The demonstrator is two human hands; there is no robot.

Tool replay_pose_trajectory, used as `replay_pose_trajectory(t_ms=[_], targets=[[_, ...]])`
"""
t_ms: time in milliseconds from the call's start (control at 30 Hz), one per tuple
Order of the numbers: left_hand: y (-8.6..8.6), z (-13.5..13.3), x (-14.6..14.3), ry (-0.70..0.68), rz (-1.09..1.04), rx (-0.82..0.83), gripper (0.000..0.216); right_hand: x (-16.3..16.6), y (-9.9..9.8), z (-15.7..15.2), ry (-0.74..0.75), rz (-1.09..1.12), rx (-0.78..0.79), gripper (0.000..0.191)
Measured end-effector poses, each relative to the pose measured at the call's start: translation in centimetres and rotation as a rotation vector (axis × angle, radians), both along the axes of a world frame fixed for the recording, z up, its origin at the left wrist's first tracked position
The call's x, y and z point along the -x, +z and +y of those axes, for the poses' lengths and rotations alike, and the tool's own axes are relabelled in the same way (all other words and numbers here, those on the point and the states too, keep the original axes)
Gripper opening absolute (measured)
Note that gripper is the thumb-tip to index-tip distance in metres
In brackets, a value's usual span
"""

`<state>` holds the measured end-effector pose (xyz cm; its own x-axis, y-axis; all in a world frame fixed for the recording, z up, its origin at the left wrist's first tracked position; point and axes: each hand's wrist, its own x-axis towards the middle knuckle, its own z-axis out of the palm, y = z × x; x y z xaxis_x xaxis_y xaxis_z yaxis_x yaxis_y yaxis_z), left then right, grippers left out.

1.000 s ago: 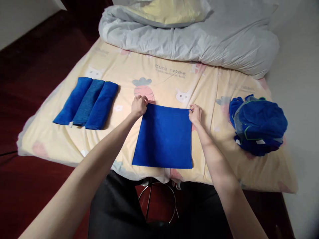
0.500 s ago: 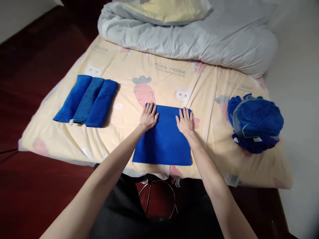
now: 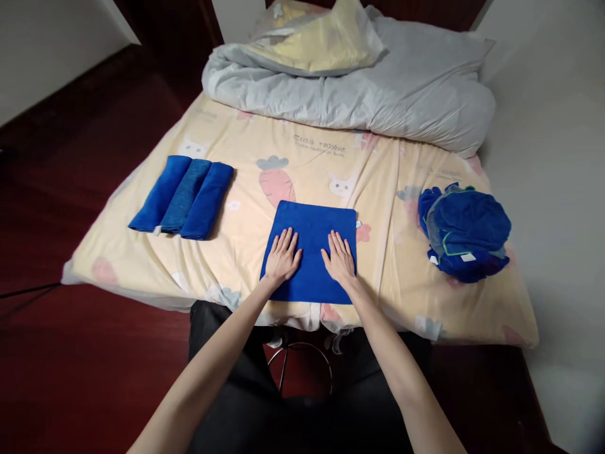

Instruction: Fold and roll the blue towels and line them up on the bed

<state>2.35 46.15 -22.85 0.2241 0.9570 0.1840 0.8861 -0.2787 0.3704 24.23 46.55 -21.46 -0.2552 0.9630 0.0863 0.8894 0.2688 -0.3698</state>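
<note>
A blue towel [image 3: 314,252] lies spread flat near the front edge of the bed, with a small white tag at its right side. My left hand [image 3: 283,257] rests palm down on the towel's left part, fingers stretched out. On its right part lies my right hand [image 3: 339,258], also flat with the fingers apart. To the left, three folded blue towels [image 3: 183,198] sit side by side, the middle one a greyer blue. At the right is a crumpled heap of blue cloths [image 3: 467,230], some with green edging and white tags.
The bed [image 3: 246,252] has a yellow sheet with rabbit and carrot prints. Across its far side lie a rolled grey quilt [image 3: 350,104] and a yellow pillow [image 3: 326,47]. A wall [image 3: 558,189] borders the right side. Below the front edge shows a metal ring of a stool [image 3: 302,345].
Both hands have slid from the towel's far edge toward me, staying flat on the cloth. The camera view has tilted up a little, showing more beyond the bed.
</note>
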Motion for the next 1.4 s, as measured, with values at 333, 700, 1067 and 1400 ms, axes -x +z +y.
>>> replay_pose_trajectory(t_ms=[333,700,1067,1400], targets=[[0.4,-5.9,-2.6,-0.056,-0.013,0.011,0.06,3.8,0.2,-6.3,0.03,-0.009,0.008,0.061],[-0.1,-8.7,4.6,0.072,-0.018,0.004,0.064,-4.4,-0.1,-9.9,-0.07,-0.03,-0.061,0.066],[-0.3,-9.4,5.1,0.118,0.003,0.026,0.066,-4.9,-0.8,-10.3,-0.094,-0.104,-0.048,0.068],[-0.4,-8.9,5.1,0.11,-0.028,0.049,0.066,-4.7,-1.0,-10.3,-0.118,-0.063,-0.042,0.067]])
